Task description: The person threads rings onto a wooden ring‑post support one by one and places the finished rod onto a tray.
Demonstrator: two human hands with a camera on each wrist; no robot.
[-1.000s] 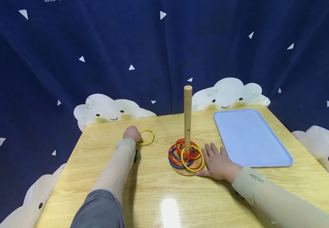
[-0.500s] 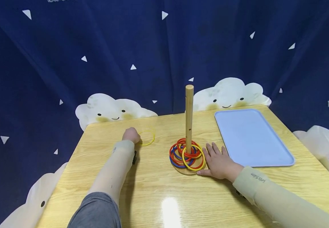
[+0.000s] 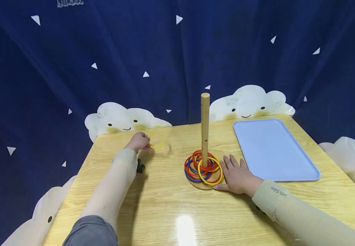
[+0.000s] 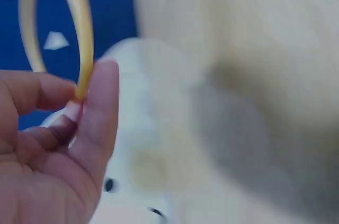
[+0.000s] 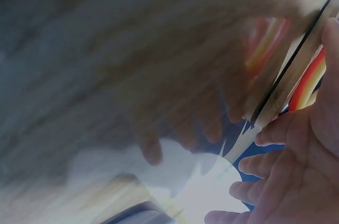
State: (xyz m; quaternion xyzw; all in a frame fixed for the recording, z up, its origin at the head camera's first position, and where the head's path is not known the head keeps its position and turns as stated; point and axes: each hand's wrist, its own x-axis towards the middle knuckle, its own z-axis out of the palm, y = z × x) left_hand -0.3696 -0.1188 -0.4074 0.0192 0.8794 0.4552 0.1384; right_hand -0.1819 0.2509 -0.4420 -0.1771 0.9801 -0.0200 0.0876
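My left hand (image 3: 139, 140) pinches a thin yellow ring (image 3: 164, 139) between thumb and fingers near the table's far left. In the left wrist view the ring (image 4: 85, 38) stands up from the fingertips, off the table. A wooden post (image 3: 205, 130) rises upright from a round wooden base (image 3: 202, 187) at mid-table. Around its foot lie several red, blue and yellow rings (image 3: 206, 168), loosely overlapping. My right hand (image 3: 239, 177) rests with spread fingers at the base's right edge, holding nothing. The right wrist view shows those fingers (image 5: 265, 163) beside the base's rim (image 5: 288, 75).
A shallow light-blue tray (image 3: 272, 150) lies at the right of the wooden table (image 3: 159, 205), close to the right hand. Behind the table hangs a dark blue curtain (image 3: 134, 41) printed with clouds and triangles.
My left hand has raised the yellow ring off the tabletop, moving slightly up and left and turning so the thumb side shows. My right hand and the post stay put.
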